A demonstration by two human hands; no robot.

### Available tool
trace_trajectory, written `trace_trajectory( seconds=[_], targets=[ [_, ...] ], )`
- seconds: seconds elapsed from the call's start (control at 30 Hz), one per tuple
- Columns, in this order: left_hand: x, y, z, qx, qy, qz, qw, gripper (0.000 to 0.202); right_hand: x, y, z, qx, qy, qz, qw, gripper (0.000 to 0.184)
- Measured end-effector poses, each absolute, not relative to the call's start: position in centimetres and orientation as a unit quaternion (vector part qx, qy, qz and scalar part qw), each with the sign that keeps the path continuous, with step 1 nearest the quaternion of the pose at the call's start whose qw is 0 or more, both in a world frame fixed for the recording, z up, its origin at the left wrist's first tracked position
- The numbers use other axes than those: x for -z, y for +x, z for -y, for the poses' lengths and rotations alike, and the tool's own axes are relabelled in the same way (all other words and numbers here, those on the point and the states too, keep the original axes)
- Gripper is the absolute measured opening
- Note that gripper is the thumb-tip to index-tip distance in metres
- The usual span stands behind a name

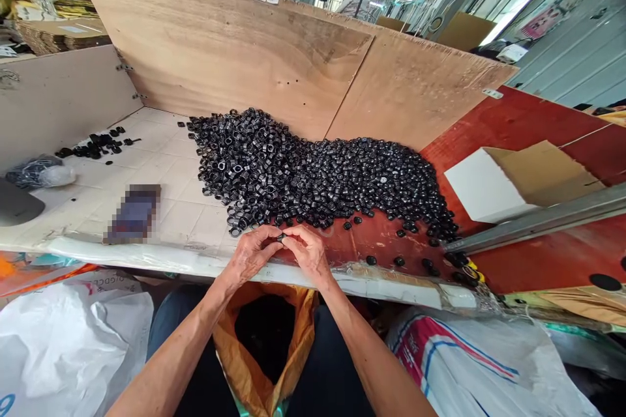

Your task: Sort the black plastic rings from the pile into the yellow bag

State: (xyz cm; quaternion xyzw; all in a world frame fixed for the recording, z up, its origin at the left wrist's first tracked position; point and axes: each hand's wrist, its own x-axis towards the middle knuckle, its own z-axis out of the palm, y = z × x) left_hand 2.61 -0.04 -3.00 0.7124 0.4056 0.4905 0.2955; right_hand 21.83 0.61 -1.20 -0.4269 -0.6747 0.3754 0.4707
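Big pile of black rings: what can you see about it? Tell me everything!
The pile is hundreds of small, shiny black rings, short hollow tubes that look like plastic or rubber, heaped loosely. It stretches across a white tiled bench top onto a red board, resting against a plywood panel at the back. A few loose rings lie apart along its front edge.

Glossy plastic rings [313, 176], rough plywood boards [220, 45]

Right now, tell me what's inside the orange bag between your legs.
The orange bag opens onto a dark mass; black rings or shadow, I cannot tell. Anything deeper is hidden by the bag's sides.
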Motion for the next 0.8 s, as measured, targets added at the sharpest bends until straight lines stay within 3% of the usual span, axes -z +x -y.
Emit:
trace_trajectory(
  seconds=[0.33, 0.47, 0.6, 0.8],
  targets=[
    [3.0, 2.8, 0.1, -0.5, 0.702, -0.412, 0.294, 0.012, 0.7, 21.8, -0.6, -0.378, -0.431, 0.674, 0.465, 0.014],
    [3.0, 2.7, 0.3, -0.489, 0.73, -0.395, 0.27, 0.018, 1.5, 21.6, -0.8, -0.37, -0.474, 0.68, 0.418, 0.026],
    [2.8, 2.6, 0.3, -0.461, 0.749, -0.39, 0.272, 0.018, 2.2, 21.3, -1.2, -0.247, -0.495, 0.725, 0.411, 0.047],
    [2.6, 2.7, 0.4, -0.469, 0.714, -0.426, 0.297, 0.016, 1.6, 21.4, -0.5, -0.253, -0.474, 0.719, 0.441, 0.029]
  ],
)
